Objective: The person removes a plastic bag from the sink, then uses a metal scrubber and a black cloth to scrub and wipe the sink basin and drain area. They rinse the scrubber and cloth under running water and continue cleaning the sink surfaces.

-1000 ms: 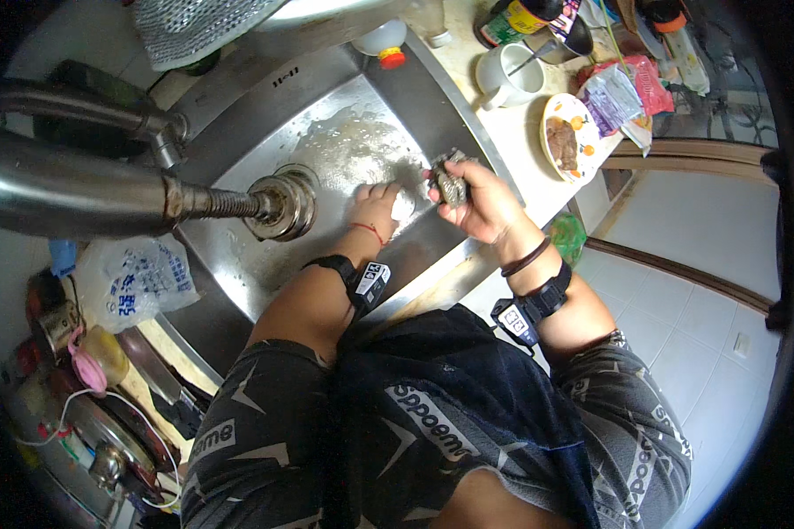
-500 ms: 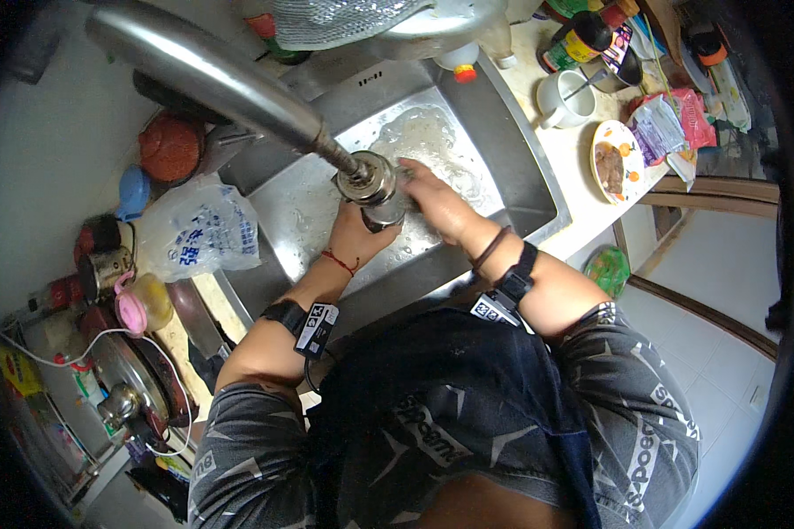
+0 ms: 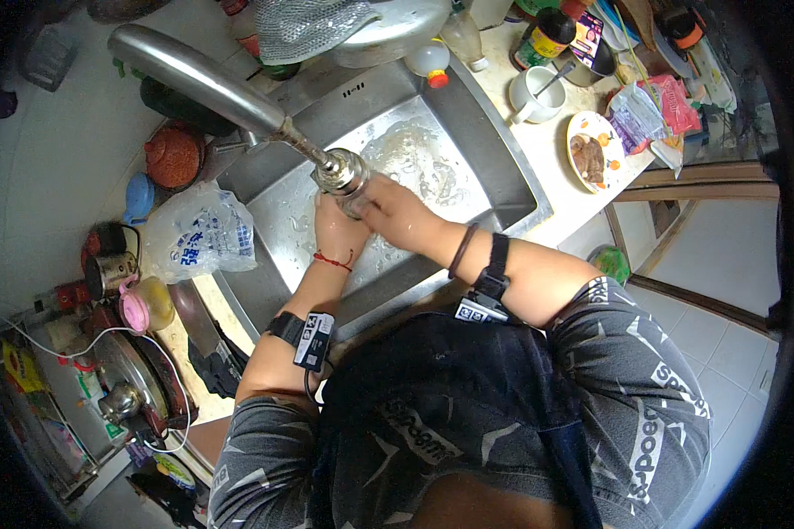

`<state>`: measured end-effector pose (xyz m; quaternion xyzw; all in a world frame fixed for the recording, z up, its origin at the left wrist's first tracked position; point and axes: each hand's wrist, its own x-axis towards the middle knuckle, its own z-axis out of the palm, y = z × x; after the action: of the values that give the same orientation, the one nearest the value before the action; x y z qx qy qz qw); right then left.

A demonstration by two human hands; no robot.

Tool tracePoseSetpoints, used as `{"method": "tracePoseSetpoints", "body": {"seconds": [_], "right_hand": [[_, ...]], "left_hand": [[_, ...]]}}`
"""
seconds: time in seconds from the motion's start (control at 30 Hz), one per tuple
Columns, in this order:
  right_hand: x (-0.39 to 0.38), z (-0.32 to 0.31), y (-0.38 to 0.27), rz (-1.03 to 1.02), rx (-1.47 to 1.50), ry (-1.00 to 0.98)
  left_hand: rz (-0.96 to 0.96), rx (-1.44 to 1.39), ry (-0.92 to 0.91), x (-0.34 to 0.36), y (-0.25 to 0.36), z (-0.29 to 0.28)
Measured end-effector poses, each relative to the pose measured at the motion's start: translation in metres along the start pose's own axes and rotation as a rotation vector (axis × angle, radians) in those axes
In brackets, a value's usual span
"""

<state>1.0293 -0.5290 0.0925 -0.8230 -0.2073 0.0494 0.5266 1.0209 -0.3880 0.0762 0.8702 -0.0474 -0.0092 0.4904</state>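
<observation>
Steel gleams above the left hand (image 3: 337, 231) and right hand (image 3: 404, 212): the faucet (image 3: 207, 88) overhangs them, its nozzle hiding the fingers, so their grip cannot be told. Forearms converge over the sink (image 3: 505, 152), between a plastic bag (image 3: 210, 231) and a mug (image 3: 522, 99).

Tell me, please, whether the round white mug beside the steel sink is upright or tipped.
The round white mug is upright: its open mouth faces up, a slim metal utensil inside.
</observation>
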Motion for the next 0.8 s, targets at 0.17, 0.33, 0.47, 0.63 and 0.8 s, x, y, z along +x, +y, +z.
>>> {"method": "tracePoseSetpoints", "body": {"seconds": [0.17,0.33,0.47,0.63,0.8], "right_hand": [[0.01,-0.017,0.012,0.577,0.718,0.147],[0.006,-0.032,0.033,0.863,1.185,0.308],[-0.003,-0.034,0.037,0.752,1.266,0.417],[-0.003,-0.039,0.035,0.629,1.017,0.493],[-0.017,-0.021,0.026,-0.109,-0.088,0.437]], "left_hand": [[-0.005,-0.213,-0.101,-0.003,0.005,0.005],[-0.753,-1.006,-0.068,0.004,0.012,0.009],[-0.952,-1.245,-0.168,0.011,0.003,0.008],[-0.982,-1.384,-0.214,0.009,-0.004,0.01],[-1.019,-1.382,-0.193,0.01,0.007,0.015]]}}
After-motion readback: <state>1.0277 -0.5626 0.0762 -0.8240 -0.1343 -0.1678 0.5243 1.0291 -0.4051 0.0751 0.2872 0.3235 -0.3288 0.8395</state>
